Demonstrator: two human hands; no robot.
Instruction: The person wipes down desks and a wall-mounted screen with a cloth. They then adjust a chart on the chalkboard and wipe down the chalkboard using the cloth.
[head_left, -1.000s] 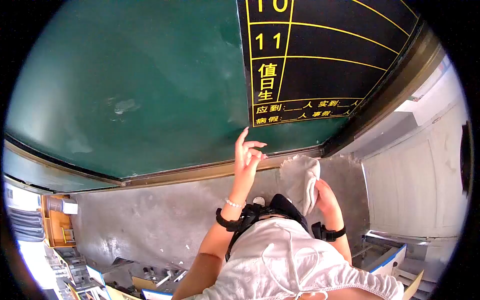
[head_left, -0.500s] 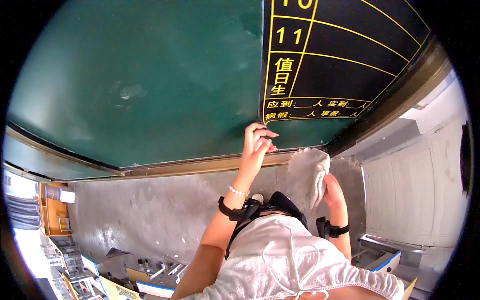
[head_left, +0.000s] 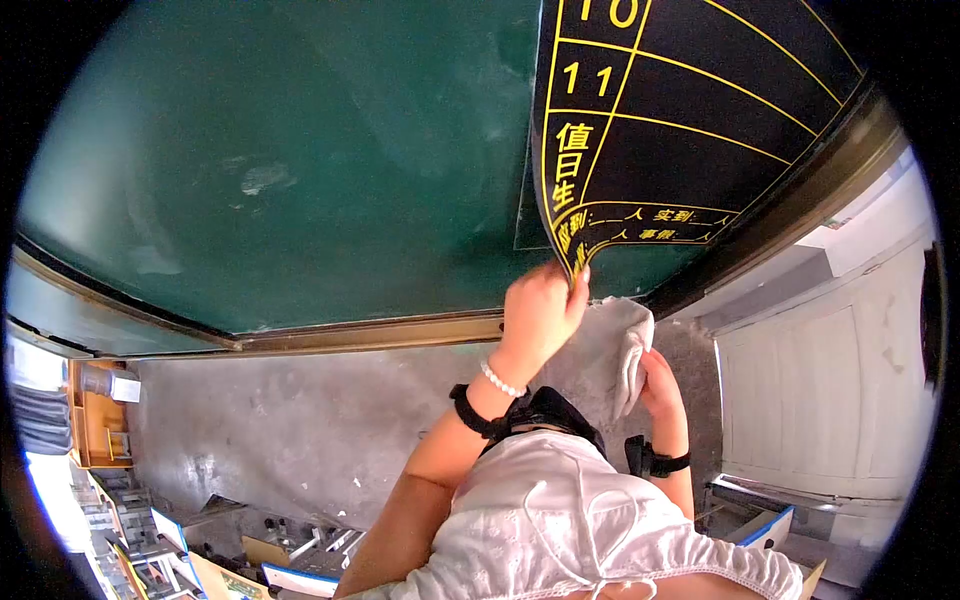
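My left hand [head_left: 541, 310] grips the lower left corner of a black chart sheet [head_left: 700, 130] with yellow lines and writing. That corner bends outward, away from the green chalkboard [head_left: 300, 180], while the upper and right parts of the sheet lie against the board. In my right hand [head_left: 664, 385] a greyish-white cloth [head_left: 632, 355] hangs folded, below the board's bottom edge. The fingers of the right hand are closed on the cloth's side.
A brown frame ledge [head_left: 400, 330] runs along the board's bottom. Below lies a grey floor [head_left: 260, 430]. White door panels [head_left: 820, 390] stand at the right. Desks [head_left: 220, 575] are behind me, and a wooden cabinet [head_left: 95, 420] is at the far left.
My left hand has closed on the sheet's lower left corner and pulled it off the board, down and to the right. The right hand keeps the cloth almost in place.
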